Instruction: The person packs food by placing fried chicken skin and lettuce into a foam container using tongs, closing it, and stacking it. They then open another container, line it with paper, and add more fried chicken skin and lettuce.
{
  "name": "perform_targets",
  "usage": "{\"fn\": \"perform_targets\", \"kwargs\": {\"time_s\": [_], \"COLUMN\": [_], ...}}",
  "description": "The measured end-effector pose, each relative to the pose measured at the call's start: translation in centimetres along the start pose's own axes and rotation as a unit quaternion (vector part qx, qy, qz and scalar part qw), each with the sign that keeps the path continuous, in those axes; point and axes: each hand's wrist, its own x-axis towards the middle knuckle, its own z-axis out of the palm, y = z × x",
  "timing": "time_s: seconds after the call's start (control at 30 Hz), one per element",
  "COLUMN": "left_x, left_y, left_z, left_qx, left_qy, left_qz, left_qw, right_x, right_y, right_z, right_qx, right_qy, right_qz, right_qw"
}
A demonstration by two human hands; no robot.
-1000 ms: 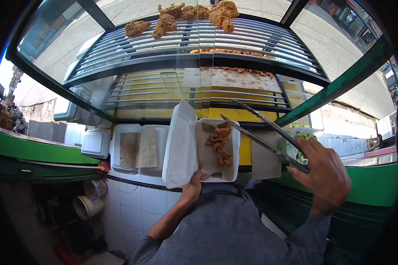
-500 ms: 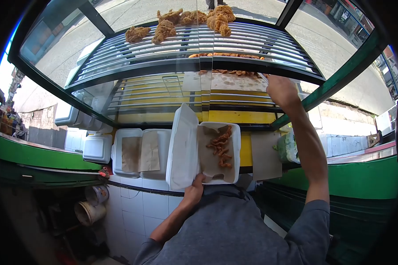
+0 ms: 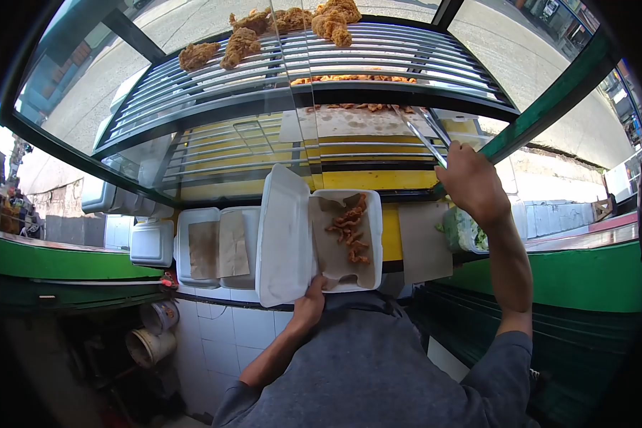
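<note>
My left hand point(image 3: 310, 302) grips the near edge of an open white foam takeout box point(image 3: 377, 250), close to its hinge. The lid point(image 3: 281, 242) stands raised on the left. Inside, brown paper point(image 3: 325, 246) lines the box, and several strips of fried chicken point(image 3: 351, 232) lie on it. My right hand point(image 3: 476, 184) is closed around metal tongs point(image 3: 426, 140). Their arms are apart and reach into the display case, near small fried pieces point(image 3: 367, 107) at the back of a paper-covered shelf point(image 3: 349, 125). I cannot make out whether the tips touch any piece.
Larger fried chicken pieces point(image 3: 241, 48) sit on the upper rack point(image 3: 378, 53). Left of my box is another open foam box point(image 3: 183, 250) with brown paper; closed boxes point(image 3: 152, 242) stand beyond it. On the right are a brown paper sheet point(image 3: 424, 242) and a tub of greens point(image 3: 466, 230).
My right hand has drawn back toward me and lower, bringing more of the tongs into sight. My left hand keeps its hold on the box. The whole view has shifted slightly.
</note>
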Motion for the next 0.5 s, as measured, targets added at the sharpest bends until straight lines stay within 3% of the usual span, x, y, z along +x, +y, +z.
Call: {"fn": "perform_targets", "kwargs": {"time_s": [0.03,0.13,0.23,0.4,0.47,0.5], "left_x": [0.5,1.3,0.9,-0.9,-0.8,-0.7], "left_y": [-0.9,-2.6,-1.8,0.4,0.3,0.2], "left_z": [0.2,0.5,0.3,-0.2,0.0,0.1], "left_qx": [-0.041,-0.107,-0.038,0.088,0.070,0.062], "left_qy": [0.006,0.020,0.012,-0.022,-0.015,-0.011], "left_qz": [-0.005,-0.013,0.000,0.007,-0.003,-0.008], "left_qw": [0.999,0.994,0.999,0.996,0.997,0.998], "right_x": [1.0,3.5,3.9,-1.4,-4.9,-6.2], "right_y": [-0.1,0.5,0.8,-0.8,-0.4,0.4], "right_z": [1.1,5.0,5.4,-0.2,-2.4,-3.4], "right_qx": [0.003,-0.019,-0.011,0.038,0.062,0.093], "right_qy": [0.010,0.125,0.104,-0.006,0.013,-0.021], "right_qz": [-0.005,-0.140,-0.144,-0.017,-0.044,-0.076], "right_qw": [1.000,0.982,0.984,0.999,0.997,0.993]}}
